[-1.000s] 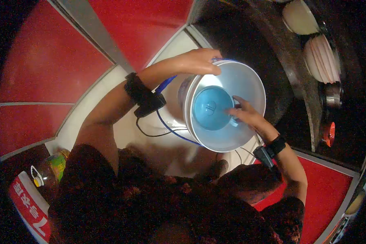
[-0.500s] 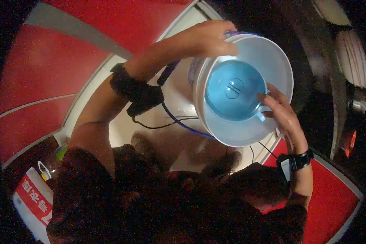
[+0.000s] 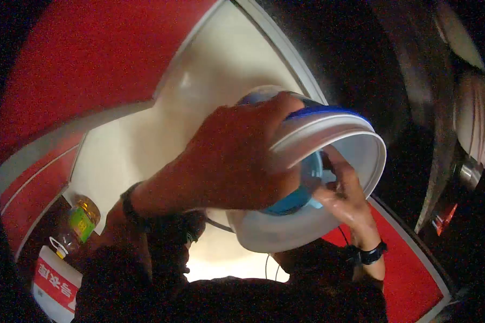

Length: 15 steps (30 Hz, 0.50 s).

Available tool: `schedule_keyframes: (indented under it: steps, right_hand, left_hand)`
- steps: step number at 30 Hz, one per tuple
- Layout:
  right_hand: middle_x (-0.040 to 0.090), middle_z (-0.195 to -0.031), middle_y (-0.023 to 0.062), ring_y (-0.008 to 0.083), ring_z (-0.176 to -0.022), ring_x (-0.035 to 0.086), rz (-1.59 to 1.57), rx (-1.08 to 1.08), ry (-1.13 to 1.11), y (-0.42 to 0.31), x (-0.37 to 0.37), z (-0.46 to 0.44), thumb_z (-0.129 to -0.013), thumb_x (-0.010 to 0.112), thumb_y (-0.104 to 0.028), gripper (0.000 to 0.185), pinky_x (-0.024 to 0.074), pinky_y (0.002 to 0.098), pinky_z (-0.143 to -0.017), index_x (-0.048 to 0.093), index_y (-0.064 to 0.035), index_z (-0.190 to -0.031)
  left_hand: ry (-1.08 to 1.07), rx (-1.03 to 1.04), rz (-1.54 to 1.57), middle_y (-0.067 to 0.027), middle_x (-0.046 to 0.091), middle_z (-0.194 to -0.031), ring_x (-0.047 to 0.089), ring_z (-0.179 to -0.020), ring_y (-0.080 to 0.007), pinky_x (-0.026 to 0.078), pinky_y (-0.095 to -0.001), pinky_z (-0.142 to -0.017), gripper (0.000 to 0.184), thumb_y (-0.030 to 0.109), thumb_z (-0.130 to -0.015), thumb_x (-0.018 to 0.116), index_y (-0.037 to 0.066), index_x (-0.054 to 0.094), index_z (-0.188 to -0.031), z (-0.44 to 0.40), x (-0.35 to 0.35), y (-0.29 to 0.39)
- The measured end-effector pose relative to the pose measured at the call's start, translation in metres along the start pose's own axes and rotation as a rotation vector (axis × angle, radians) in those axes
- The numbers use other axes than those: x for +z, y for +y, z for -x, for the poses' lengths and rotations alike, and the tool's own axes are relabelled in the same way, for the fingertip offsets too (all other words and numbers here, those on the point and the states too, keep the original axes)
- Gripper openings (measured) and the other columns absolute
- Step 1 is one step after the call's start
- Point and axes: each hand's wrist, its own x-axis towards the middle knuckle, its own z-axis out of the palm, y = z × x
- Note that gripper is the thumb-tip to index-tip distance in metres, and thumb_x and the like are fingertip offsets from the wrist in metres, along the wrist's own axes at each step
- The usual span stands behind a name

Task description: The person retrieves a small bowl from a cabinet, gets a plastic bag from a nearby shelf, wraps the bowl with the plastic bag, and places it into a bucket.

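Note:
A white plastic bucket is tipped on its side, its mouth facing right. My left hand is closed over its upper rim, with the fingers beside a blue strip along the outside. Inside the mouth sits a translucent blue cup, partly covered by my left hand. My right hand reaches into the mouth with bent fingers gripping the cup at its light-blue handle. Each wrist wears a dark band.
A bottle with a green label stands at lower left, above a red-and-white printed package. Red panels flank a pale floor surface. Dark, unclear objects line the right side.
The bucket has tilted further and its mouth has turned more away from view. My left hand now appears nearer the camera, covering more of the bucket and cup. My right hand has shifted lower.

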Motion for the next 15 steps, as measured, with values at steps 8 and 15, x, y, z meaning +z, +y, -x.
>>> schedule_keyframes:
  steps: [8,15]
  right_hand:
    - [0.049,-0.105,0.0167,0.0213,-0.085,0.055,0.162,-0.095,-0.045,0.002,0.012,0.010,-0.064,0.069,-0.020,0.068,0.0489,0.0276,-0.060,0.038,-0.0002,-0.122]
    - [0.051,-0.100,0.0202,0.0295,-0.087,0.056,0.287,-0.202,0.033,0.003,0.037,0.018,-0.066,0.069,-0.023,0.070,0.0481,0.0351,-0.069,0.036,-0.0012,-0.124]
  left_hand:
    - [0.117,-0.018,-0.131,-0.0186,0.062,-0.089,0.062,-0.082,-0.0339,0.050,-0.0377,-0.076,0.056,0.009,-0.057,0.066,0.004,0.046,-0.109,0.035,-0.010,0.023]
    - [0.188,0.046,-0.043,-0.0189,0.060,-0.084,0.060,-0.077,-0.0364,0.050,-0.0425,-0.068,0.052,0.016,-0.064,0.064,0.004,0.044,-0.110,0.055,-0.012,0.026]
